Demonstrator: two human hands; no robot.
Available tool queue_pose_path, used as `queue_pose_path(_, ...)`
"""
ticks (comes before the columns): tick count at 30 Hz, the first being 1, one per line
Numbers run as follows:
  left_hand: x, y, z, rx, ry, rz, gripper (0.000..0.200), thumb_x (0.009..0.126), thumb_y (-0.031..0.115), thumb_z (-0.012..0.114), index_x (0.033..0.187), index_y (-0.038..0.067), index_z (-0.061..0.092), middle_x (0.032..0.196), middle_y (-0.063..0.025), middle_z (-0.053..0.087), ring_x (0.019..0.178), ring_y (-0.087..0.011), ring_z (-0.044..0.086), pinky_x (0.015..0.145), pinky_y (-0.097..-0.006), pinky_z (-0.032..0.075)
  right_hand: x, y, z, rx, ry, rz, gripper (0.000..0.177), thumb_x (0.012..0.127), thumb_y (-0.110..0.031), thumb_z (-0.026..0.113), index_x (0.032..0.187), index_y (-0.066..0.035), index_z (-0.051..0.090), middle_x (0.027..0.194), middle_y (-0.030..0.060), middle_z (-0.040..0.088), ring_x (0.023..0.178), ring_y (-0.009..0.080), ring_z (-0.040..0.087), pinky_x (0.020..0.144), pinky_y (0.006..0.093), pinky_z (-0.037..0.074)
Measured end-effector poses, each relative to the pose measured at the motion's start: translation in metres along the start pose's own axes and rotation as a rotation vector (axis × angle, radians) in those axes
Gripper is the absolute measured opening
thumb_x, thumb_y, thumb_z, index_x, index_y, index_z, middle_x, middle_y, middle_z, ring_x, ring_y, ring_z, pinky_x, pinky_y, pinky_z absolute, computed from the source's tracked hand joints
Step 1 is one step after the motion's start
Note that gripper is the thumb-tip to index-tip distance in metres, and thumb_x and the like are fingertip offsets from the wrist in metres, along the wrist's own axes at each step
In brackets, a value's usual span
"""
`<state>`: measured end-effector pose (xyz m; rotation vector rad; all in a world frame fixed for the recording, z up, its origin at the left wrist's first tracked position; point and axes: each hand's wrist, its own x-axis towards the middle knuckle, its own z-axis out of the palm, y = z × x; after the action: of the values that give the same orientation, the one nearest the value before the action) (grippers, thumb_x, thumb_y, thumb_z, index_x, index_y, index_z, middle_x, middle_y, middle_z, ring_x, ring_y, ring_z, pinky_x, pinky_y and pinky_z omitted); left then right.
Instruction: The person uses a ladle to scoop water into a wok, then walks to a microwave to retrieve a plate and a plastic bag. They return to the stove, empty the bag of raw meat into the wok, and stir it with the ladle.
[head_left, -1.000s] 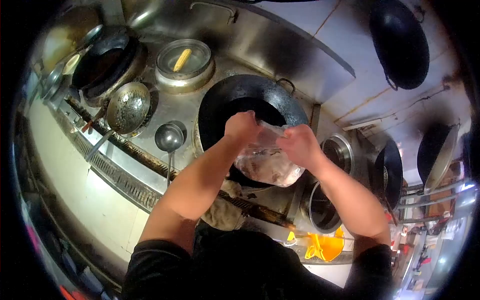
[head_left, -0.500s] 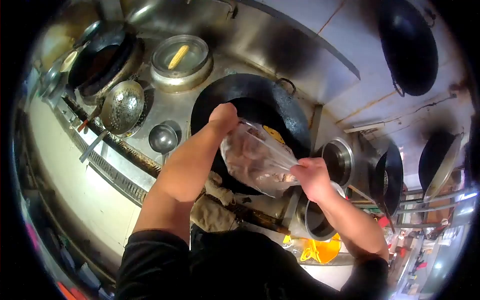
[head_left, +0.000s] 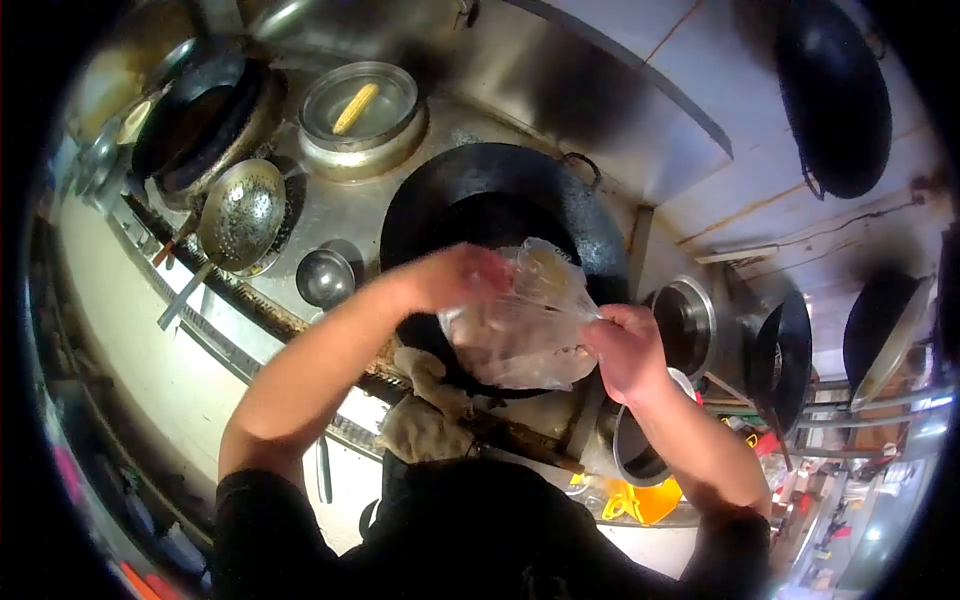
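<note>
A clear plastic bag [head_left: 520,345] with pale pinkish-brown contents, whose kind I cannot make out, hangs above a large black wok [head_left: 420,210]. My left hand [head_left: 475,278], slightly blurred, is closed on the upper left edge of the bag. At the bag's right end, my right hand [head_left: 628,350] pinches the gathered plastic. The film is stretched and creased between both hands. Through its upper part shows something yellowish, not clear enough to name. Bag and hands hide much of the wok's near side.
Left of the wok stand a ladle [head_left: 325,277], a perforated strainer [head_left: 243,215] and a pot of water with a corn cob [head_left: 355,108]. Cloths [head_left: 425,430] lie at the near edge. Metal pots [head_left: 683,325] stand at right; dark woks [head_left: 835,100] hang on the wall.
My left hand has moved down and a little right along the bag, its elbow swinging outward to the left. The bag's upper part now bunches up between my hands. My right hand has barely moved.
</note>
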<state>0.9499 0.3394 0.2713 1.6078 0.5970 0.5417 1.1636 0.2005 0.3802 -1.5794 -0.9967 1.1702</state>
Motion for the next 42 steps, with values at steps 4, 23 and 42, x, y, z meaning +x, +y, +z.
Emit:
queue_pose_path(4, -0.015, -0.021, 0.035, 0.098, 0.241, 0.120, 0.031, 0.065, 0.027, 0.080, 0.082, 0.005, 0.068, 0.093, -0.0103, 0.063, 0.095, -0.0313, 0.057, 0.087, -0.0366, 0.047, 0.002, -0.015, 0.018, 0.041, 0.012, 0.113, 0.020, 0.077, 0.001, 0.056, 0.058, -0.004, 0.050, 0.057, -0.0014, 0.044, 0.053, 0.0061, 0.040, 0.049, 0.0253, 0.028)
queue_pose_path(23, 0.023, -0.063, -0.036, 1.215, 0.352, -0.369, 0.027, 0.084, 0.028, 0.059, 0.086, 0.005, 0.072, 0.108, -0.0134, 0.064, 0.105, -0.0306, 0.058, 0.086, -0.0400, 0.051, -0.013, 0.006, -0.020, 0.596, 0.125, 0.236, 0.030, 0.083, -0.008, 0.055, 0.057, -0.012, 0.039, 0.052, 0.0022, 0.032, 0.048, 0.0162, 0.036, 0.050, 0.0321, 0.031)
queue_pose_path(42, -0.098, -0.012, 0.176, -0.899, 0.385, -0.543, 0.038, 0.091, 0.006, 0.060, 0.124, 0.006, 0.042, 0.105, -0.0080, 0.064, 0.078, -0.0164, 0.066, 0.061, -0.0271, 0.050, 0.048, -0.062, 0.018, 0.714, -0.054, 0.339, 0.036, 0.095, -0.024, 0.057, 0.065, -0.013, 0.040, 0.055, -0.0010, 0.033, 0.054, 0.0154, 0.035, 0.055, 0.0306, 0.029)
